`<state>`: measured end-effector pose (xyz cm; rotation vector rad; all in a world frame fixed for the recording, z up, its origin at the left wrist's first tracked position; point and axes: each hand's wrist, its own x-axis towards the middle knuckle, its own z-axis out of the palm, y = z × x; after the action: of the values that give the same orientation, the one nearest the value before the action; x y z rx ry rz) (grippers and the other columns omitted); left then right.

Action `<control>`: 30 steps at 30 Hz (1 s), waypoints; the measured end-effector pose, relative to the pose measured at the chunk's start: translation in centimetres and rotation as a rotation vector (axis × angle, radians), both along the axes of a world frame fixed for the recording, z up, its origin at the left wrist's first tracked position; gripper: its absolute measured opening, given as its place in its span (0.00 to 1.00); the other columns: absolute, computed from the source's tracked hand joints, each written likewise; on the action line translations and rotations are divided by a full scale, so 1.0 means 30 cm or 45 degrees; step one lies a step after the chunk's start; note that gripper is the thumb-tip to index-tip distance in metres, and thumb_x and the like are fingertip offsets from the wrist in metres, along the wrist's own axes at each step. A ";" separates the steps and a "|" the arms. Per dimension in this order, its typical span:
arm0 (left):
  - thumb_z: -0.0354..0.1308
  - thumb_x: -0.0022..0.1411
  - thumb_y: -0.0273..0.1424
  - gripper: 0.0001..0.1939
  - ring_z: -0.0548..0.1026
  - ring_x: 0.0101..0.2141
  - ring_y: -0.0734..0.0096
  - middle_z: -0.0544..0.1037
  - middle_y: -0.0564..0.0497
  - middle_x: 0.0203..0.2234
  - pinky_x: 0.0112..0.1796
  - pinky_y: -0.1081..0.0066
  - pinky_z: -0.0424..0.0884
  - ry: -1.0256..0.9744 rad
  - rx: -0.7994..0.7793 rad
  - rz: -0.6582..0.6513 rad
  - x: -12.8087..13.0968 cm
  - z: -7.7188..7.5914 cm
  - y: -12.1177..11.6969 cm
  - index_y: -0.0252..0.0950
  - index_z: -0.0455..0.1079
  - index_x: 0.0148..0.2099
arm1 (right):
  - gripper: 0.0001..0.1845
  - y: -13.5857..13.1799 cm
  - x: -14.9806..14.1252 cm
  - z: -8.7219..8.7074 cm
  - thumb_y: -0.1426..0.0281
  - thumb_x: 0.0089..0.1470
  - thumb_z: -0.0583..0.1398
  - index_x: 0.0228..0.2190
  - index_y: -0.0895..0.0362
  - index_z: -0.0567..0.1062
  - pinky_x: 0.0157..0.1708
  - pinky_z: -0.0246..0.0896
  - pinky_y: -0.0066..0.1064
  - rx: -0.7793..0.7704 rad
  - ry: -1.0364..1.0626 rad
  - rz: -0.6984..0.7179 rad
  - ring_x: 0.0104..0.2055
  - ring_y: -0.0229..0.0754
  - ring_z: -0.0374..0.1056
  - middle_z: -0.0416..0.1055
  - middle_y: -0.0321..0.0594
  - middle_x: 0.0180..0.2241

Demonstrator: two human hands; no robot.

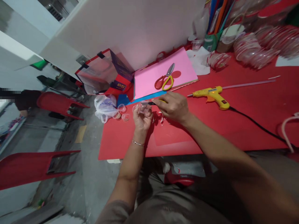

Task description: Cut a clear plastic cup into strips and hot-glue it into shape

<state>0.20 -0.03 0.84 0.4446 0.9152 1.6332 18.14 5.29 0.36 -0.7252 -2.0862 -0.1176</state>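
The left hand grips a clear plastic piece over the red table, the right hand grips a cutter, its blade at the piece, with scissors on pink paper farther off and a glue gun to the right.

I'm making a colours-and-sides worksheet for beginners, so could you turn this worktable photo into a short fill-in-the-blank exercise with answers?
1. The left hand holds a small, rounded, clear plastic piece; the slim, black-and-yellow bladed tool is in the person's ____ hand.
2. The metal scissors with one red and one yellow handle lie on a large ____ sheet of paper.
3. A long ____ cable runs from the yellow plastic glue gun.

Missing words: right; pink; black.
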 end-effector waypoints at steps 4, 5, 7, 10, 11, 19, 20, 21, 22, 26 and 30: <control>0.58 0.68 0.49 0.21 0.66 0.18 0.80 0.80 0.47 0.27 0.20 0.78 0.61 -0.015 0.018 0.027 -0.009 0.003 0.002 0.35 0.74 0.37 | 0.16 0.006 0.002 -0.001 0.71 0.69 0.58 0.53 0.50 0.81 0.38 0.53 0.37 0.012 -0.007 -0.017 0.40 0.44 0.66 0.81 0.42 0.41; 0.58 0.68 0.49 0.21 0.66 0.18 0.80 0.80 0.47 0.27 0.20 0.78 0.61 -0.014 0.022 0.031 -0.011 0.004 0.002 0.35 0.75 0.38 | 0.16 0.007 0.001 -0.002 0.70 0.69 0.57 0.53 0.50 0.81 0.38 0.53 0.37 0.028 -0.009 -0.027 0.40 0.43 0.66 0.81 0.42 0.41; 0.58 0.69 0.49 0.21 0.66 0.18 0.80 0.80 0.48 0.27 0.20 0.78 0.61 -0.012 0.037 0.023 -0.012 0.004 0.003 0.35 0.75 0.39 | 0.16 0.007 0.000 -0.003 0.70 0.70 0.57 0.53 0.50 0.81 0.38 0.53 0.37 0.051 -0.013 -0.041 0.40 0.43 0.66 0.81 0.41 0.40; 0.59 0.68 0.47 0.19 0.67 0.19 0.81 0.81 0.48 0.28 0.21 0.79 0.62 0.003 0.050 0.004 -0.006 0.002 0.004 0.35 0.75 0.40 | 0.16 0.004 0.001 -0.002 0.70 0.70 0.57 0.53 0.50 0.81 0.38 0.53 0.37 0.039 -0.019 -0.040 0.41 0.44 0.67 0.81 0.41 0.41; 0.60 0.68 0.47 0.19 0.67 0.19 0.81 0.80 0.48 0.28 0.21 0.79 0.62 0.020 0.043 -0.006 -0.002 0.001 0.004 0.35 0.75 0.39 | 0.17 0.002 0.001 0.000 0.70 0.70 0.57 0.54 0.50 0.81 0.39 0.54 0.37 0.021 -0.024 -0.034 0.41 0.44 0.67 0.81 0.42 0.41; 0.62 0.67 0.47 0.18 0.69 0.20 0.82 0.80 0.49 0.29 0.22 0.79 0.64 0.057 0.006 -0.040 0.013 0.001 -0.003 0.35 0.74 0.38 | 0.18 -0.007 0.003 0.014 0.71 0.69 0.56 0.55 0.49 0.81 0.40 0.55 0.38 -0.097 -0.033 0.015 0.42 0.45 0.67 0.81 0.43 0.42; 0.62 0.67 0.46 0.18 0.69 0.20 0.82 0.79 0.49 0.29 0.22 0.79 0.64 0.054 0.020 -0.035 0.010 0.003 -0.003 0.34 0.74 0.38 | 0.19 -0.005 0.003 0.013 0.71 0.69 0.56 0.55 0.49 0.81 0.40 0.55 0.38 -0.091 -0.035 0.013 0.42 0.45 0.67 0.81 0.43 0.42; 0.62 0.67 0.46 0.18 0.69 0.20 0.82 0.79 0.49 0.28 0.21 0.79 0.63 0.050 0.032 -0.029 0.007 0.005 -0.003 0.34 0.74 0.38 | 0.19 -0.004 0.003 0.012 0.71 0.69 0.56 0.55 0.49 0.80 0.39 0.55 0.38 -0.084 -0.034 0.010 0.42 0.45 0.67 0.81 0.43 0.42; 0.62 0.66 0.46 0.18 0.69 0.20 0.82 0.79 0.49 0.28 0.21 0.79 0.63 0.043 0.044 -0.023 0.004 0.005 -0.002 0.34 0.74 0.38 | 0.19 -0.003 0.003 0.010 0.71 0.69 0.56 0.55 0.49 0.80 0.39 0.55 0.38 -0.075 -0.034 0.010 0.42 0.45 0.67 0.81 0.43 0.42; 0.64 0.65 0.44 0.17 0.70 0.20 0.81 0.80 0.48 0.28 0.21 0.80 0.64 0.013 0.089 -0.043 -0.002 -0.009 0.003 0.33 0.75 0.41 | 0.19 -0.003 0.001 0.004 0.71 0.69 0.57 0.55 0.48 0.80 0.39 0.54 0.38 -0.068 -0.019 0.003 0.42 0.45 0.67 0.81 0.43 0.42; 0.65 0.64 0.44 0.16 0.73 0.22 0.80 0.81 0.49 0.30 0.24 0.80 0.68 0.058 0.066 -0.041 0.008 -0.033 0.004 0.35 0.75 0.41 | 0.19 -0.008 -0.003 0.003 0.71 0.70 0.56 0.55 0.49 0.80 0.39 0.54 0.37 -0.039 -0.016 -0.015 0.42 0.45 0.67 0.81 0.43 0.42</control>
<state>0.44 0.08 -0.15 0.5315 0.8964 1.6265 18.04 5.04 0.44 -0.7575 -2.0998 -0.0969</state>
